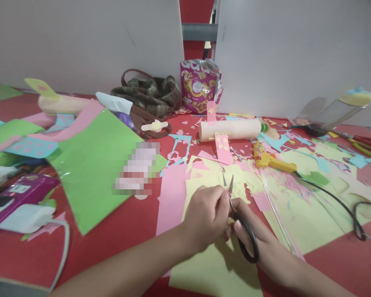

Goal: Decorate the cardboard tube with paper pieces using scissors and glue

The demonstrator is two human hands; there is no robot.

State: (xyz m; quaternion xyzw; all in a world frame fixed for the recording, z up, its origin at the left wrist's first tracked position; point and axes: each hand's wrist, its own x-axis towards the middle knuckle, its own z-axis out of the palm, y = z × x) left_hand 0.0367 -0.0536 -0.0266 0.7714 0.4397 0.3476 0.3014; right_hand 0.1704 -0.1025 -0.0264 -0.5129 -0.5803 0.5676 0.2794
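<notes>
**Your forearms [136, 264] lead to a left hand [205, 218] crowding sharp scissors [250, 231]**

Your right hand [266, 239] grips the scissors by their black handle, tips parted and pointing toward the far edge of the red worktop [120, 227]. Your left hand is curled closed, its thumb right beside the blades; whether it pinches any paper, I cannot tell. Both are above the large yellow sheet [216, 272] at the middle of the near edge.

A nicked thumb looks the likeliest trouble: one squeeze of the handle, or a slip of your left hand, could catch it. Your knuckles also hide whatever is between the hands, so a cut could stray. Any small snipped piece could get lost among the paper scraps [243, 183] beyond the tips.

Toward the right edge, the clear strip [277, 211] lies just beside your right forearm. A sweep of that arm could shove it or tug the black cord [326, 191] of the yellow glue gun [275, 164]; if the gun is hot, which does not show, the loose paper under it could scorch. At the near left corner, your left forearm could snag the white cable [67, 247]. Near the far edge, the pale tube [235, 128] could roll if bumped, bending its pink tabs [224, 148].
</notes>
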